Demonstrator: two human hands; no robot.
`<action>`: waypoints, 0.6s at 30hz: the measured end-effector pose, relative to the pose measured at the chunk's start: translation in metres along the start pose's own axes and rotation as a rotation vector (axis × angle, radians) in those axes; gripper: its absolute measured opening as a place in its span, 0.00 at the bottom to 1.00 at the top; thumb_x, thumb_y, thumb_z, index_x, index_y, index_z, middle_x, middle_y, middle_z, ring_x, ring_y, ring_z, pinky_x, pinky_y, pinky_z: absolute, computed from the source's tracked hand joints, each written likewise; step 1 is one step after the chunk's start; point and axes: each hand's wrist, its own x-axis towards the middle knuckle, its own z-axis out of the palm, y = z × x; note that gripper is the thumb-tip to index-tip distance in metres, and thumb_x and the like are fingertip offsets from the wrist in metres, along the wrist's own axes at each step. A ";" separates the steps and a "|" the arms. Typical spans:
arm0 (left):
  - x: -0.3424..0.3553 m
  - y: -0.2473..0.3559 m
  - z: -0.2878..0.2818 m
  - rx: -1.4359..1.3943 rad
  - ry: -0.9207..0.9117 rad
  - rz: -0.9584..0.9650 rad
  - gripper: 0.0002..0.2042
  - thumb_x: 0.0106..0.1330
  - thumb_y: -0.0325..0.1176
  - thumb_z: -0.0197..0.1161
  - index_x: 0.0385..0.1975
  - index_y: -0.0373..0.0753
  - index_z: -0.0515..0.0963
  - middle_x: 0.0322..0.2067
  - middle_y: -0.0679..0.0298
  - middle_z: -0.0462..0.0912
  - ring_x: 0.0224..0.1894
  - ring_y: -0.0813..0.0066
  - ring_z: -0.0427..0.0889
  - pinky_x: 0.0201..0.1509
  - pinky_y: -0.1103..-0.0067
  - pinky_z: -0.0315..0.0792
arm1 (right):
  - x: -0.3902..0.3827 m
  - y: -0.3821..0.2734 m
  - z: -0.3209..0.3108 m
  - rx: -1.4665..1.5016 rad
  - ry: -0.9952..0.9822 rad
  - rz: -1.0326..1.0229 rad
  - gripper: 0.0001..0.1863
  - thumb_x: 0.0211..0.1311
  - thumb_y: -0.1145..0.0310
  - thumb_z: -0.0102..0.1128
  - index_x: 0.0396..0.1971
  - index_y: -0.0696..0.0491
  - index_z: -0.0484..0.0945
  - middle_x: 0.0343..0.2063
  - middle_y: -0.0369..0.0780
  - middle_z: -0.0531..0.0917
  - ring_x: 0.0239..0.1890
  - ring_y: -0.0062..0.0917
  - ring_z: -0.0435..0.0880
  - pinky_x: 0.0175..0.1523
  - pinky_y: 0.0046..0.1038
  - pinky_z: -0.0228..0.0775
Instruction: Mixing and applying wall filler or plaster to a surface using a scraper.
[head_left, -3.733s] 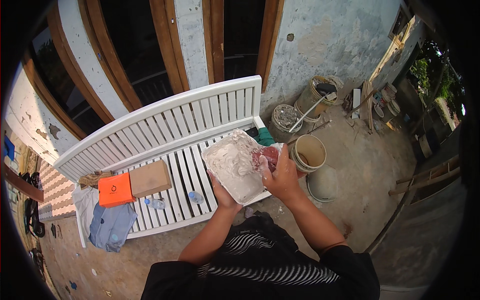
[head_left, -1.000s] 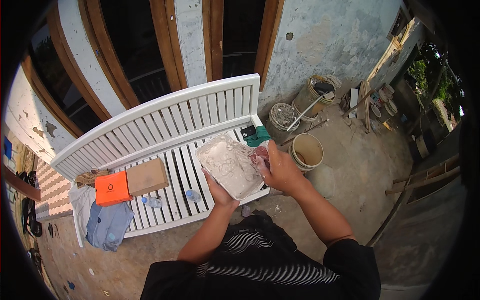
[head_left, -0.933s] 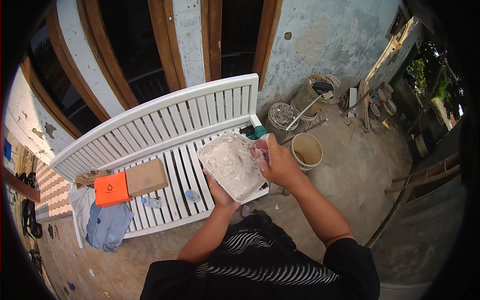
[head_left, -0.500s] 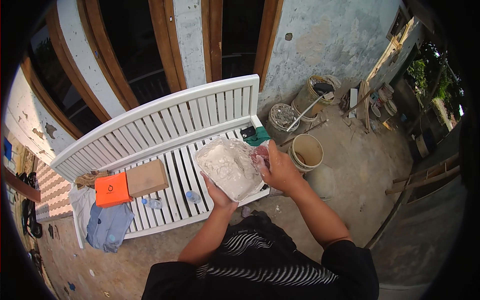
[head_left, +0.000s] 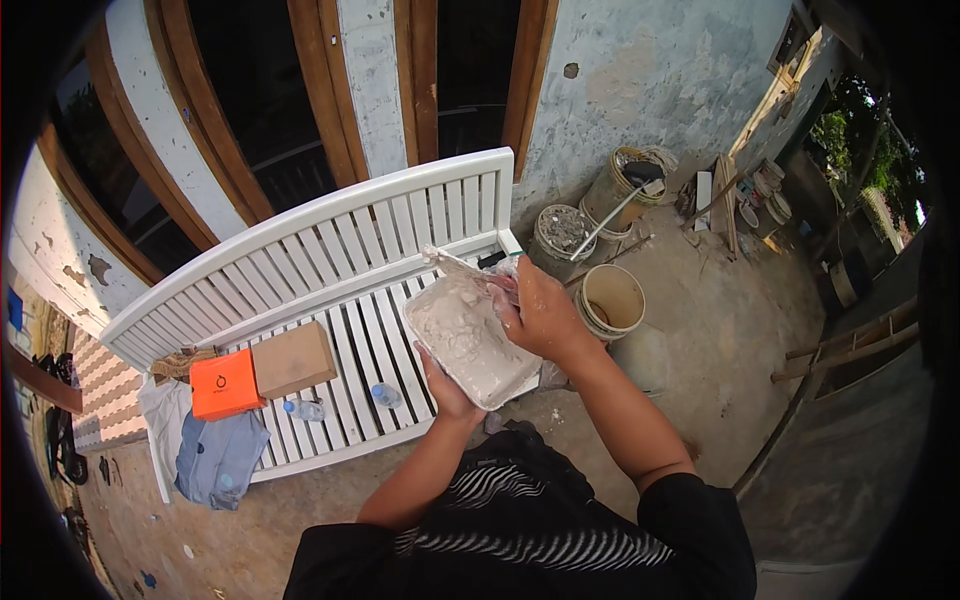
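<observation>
My left hand is closed on the near left side of a shallow tub, holding it up in front of me. Whitish wet putty fills the tub, its surface smeared and lumpy. In my right hand, fingers wrapped tight, is a putty knife thickly coated with the same putty. Its blade points left over the tub's far edge; my fist hides most of the handle. Splashes of putty mark the right hand's fingers.
Beyond the tub stands a white slatted bench, bearing an orange box, a brown carton, water bottles and grey cloth. To the right are an open bucket and a rubble-filled bucket.
My right hand has swung the putty knife up and left, bringing its coated blade into view over the tub's far edge. The tub has shifted slightly right and nearer; its putty looks smoother.
</observation>
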 end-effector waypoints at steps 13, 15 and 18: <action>0.000 0.004 -0.002 -0.033 -0.043 -0.054 0.36 0.72 0.64 0.32 0.70 0.42 0.54 0.66 0.55 0.63 0.65 0.54 0.66 0.69 0.62 0.60 | -0.018 -0.004 -0.011 0.181 -0.087 0.216 0.15 0.59 0.73 0.58 0.39 0.62 0.63 0.29 0.55 0.79 0.35 0.54 0.79 0.38 0.46 0.72; 0.000 -0.001 0.001 0.004 -0.048 -0.053 0.37 0.72 0.64 0.31 0.70 0.42 0.53 0.66 0.55 0.62 0.65 0.54 0.66 0.69 0.61 0.60 | -0.011 -0.001 -0.002 0.069 -0.001 0.161 0.15 0.59 0.73 0.58 0.39 0.61 0.63 0.29 0.55 0.79 0.36 0.53 0.79 0.38 0.45 0.72; 0.001 0.000 -0.005 0.004 -0.031 -0.023 0.36 0.72 0.63 0.31 0.70 0.42 0.54 0.66 0.56 0.62 0.65 0.54 0.66 0.69 0.61 0.60 | -0.020 -0.001 0.002 0.106 -0.057 0.135 0.16 0.61 0.71 0.58 0.41 0.62 0.63 0.29 0.56 0.79 0.35 0.55 0.79 0.38 0.46 0.71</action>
